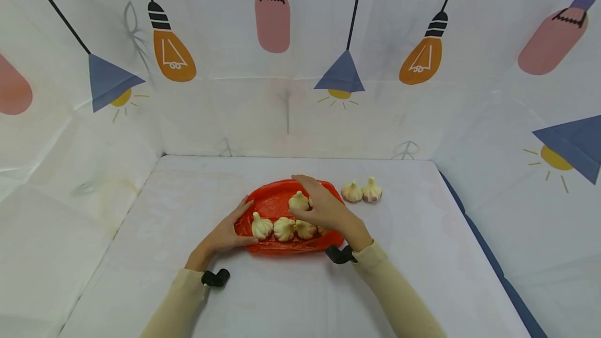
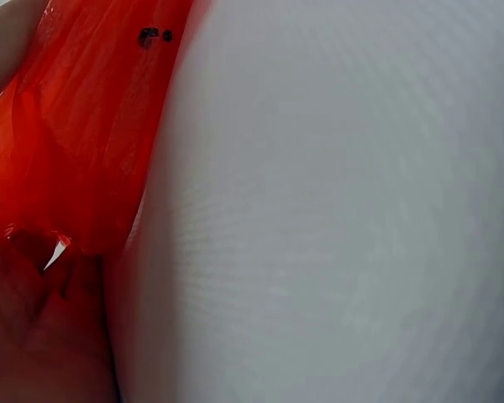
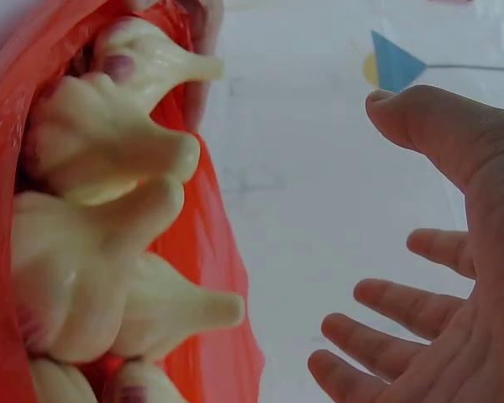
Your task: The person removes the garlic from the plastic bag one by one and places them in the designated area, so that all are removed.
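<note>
An opened red plastic bag (image 1: 272, 202) lies on the white table with several garlic bulbs (image 1: 284, 229) inside, some in a row along its near side. At the bag's left end, my left hand (image 1: 228, 231) holds the rim, thumb along the near edge and fingers at the far edge. My right hand (image 1: 325, 206) hovers above the bag's right part and hides some bulbs there. In the right wrist view, the fingers (image 3: 416, 311) are spread apart, holding nothing. Bulb necks point out of the red bag (image 3: 227, 252) there. The left wrist view shows the bag's side (image 2: 92, 126) close up.
Two more garlic bulbs (image 1: 362, 191) sit side by side on the table, just beyond the bag's right end. A white sheet (image 1: 291, 119) printed with lamps hangs behind and beside the table (image 1: 291, 296). Dark blue edging (image 1: 488, 249) runs along the right side.
</note>
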The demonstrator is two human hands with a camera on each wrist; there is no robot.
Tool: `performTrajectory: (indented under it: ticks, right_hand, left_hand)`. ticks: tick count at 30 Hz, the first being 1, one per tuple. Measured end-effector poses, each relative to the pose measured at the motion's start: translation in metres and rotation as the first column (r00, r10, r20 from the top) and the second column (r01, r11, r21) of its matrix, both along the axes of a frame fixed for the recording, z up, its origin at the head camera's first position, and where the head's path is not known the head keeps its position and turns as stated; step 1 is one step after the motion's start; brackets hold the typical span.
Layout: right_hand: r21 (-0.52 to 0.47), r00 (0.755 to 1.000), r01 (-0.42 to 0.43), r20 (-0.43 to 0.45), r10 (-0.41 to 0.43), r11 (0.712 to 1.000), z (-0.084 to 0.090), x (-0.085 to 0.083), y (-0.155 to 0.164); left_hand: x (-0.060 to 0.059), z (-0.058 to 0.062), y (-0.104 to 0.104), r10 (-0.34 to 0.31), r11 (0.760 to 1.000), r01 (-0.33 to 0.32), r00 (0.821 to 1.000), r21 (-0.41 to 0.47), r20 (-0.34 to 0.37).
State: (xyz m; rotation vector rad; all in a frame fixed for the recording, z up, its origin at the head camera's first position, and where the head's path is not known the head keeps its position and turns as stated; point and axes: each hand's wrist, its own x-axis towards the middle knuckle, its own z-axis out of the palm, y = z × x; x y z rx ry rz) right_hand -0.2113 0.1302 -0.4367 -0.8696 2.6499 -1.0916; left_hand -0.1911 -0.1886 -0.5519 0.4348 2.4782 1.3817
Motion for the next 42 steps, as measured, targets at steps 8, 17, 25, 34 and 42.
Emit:
performTrajectory:
  ticks: [8, 17, 25, 34, 42]
  right_hand:
    - [0.095, 0.994, -0.109, 0.021, 0.108, 0.989, 0.002, -0.007, -0.027]
    - [0.119, 0.978, -0.173, 0.137, 0.156, 0.978, -0.011, -0.015, -0.042]
    - [0.189, 0.962, -0.206, 0.22, 0.163, 0.96, -0.025, -0.022, -0.052]
    - [0.22, 0.952, -0.224, 0.259, 0.164, 0.95, -0.034, -0.021, -0.061]
    - [0.167, 0.937, -0.232, 0.302, 0.174, 0.958, -0.042, -0.019, -0.064]
  left_hand:
    - [0.001, 0.001, -0.001, -0.004, 1.0, 0.004, 1.0, 0.017, -0.013]
    - [0.002, 0.0, -0.001, -0.01, 1.0, 0.01, 1.0, 0.008, -0.023]
    - [0.002, 0.001, 0.0, -0.008, 1.0, 0.008, 1.0, 0.001, -0.019]
    - [0.003, 0.0, 0.001, -0.001, 1.0, 0.001, 1.0, -0.004, -0.028]
    - [0.002, 0.001, 0.0, -0.003, 1.0, 0.003, 1.0, 0.0, -0.03]
